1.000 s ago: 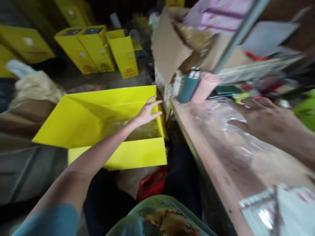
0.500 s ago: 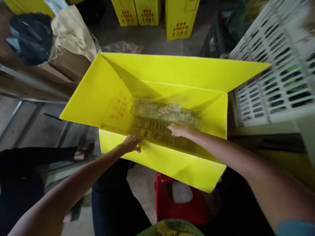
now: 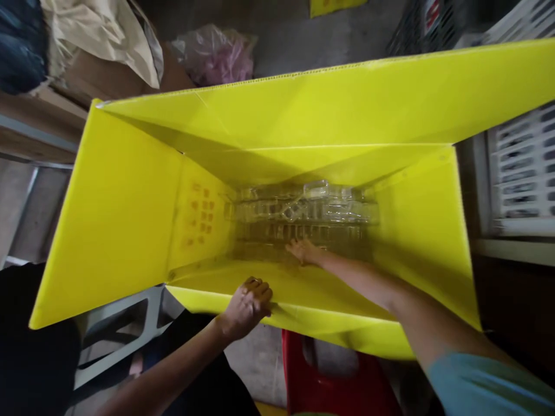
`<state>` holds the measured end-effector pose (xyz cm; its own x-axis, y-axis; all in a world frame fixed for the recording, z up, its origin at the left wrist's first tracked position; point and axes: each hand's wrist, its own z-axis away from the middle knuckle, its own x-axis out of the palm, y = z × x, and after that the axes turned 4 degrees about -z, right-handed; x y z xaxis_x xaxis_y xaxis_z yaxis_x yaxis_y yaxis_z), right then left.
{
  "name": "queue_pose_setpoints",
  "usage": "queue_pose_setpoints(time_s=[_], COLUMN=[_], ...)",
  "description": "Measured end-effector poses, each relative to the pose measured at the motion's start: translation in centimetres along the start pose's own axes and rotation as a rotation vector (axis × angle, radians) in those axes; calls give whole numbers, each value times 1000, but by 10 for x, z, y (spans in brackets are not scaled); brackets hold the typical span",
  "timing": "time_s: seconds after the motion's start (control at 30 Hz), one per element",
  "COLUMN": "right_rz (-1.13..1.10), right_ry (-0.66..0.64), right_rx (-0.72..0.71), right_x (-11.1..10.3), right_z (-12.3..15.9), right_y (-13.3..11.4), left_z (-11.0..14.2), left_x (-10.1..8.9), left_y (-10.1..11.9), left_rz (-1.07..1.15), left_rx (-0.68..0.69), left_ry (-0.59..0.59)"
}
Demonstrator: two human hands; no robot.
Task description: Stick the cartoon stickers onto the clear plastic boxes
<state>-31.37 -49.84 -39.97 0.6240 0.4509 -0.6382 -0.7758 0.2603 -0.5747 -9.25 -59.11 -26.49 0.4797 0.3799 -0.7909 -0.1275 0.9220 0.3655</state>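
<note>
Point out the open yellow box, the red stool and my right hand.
Open yellow box (image 3: pixel 303 110): head view, far flap.
Red stool (image 3: pixel 340 394): head view, below its opening.
Right hand (image 3: pixel 306 252): head view, back of hand.

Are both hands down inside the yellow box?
No, only the right hand reaches inside the yellow box; the left hand is curled at its near rim.

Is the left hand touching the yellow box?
Touching: the head view shows the left hand curled over the near edge of the yellow box.
</note>
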Motion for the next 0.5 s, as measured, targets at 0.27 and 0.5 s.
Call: queue_pose_setpoints(time_s=[0.27, 0.5], right_rz=[41, 122], right_ry=[417, 889], right_rx=[406, 535], right_x=[-144, -193], right_z=[229, 494], right_y=[-77, -139], left_z=[10, 17], left_x=[17, 0], left_y=[-22, 0], left_rz=[4, -93], left_rx=[-160, -200], left_ry=[-17, -3])
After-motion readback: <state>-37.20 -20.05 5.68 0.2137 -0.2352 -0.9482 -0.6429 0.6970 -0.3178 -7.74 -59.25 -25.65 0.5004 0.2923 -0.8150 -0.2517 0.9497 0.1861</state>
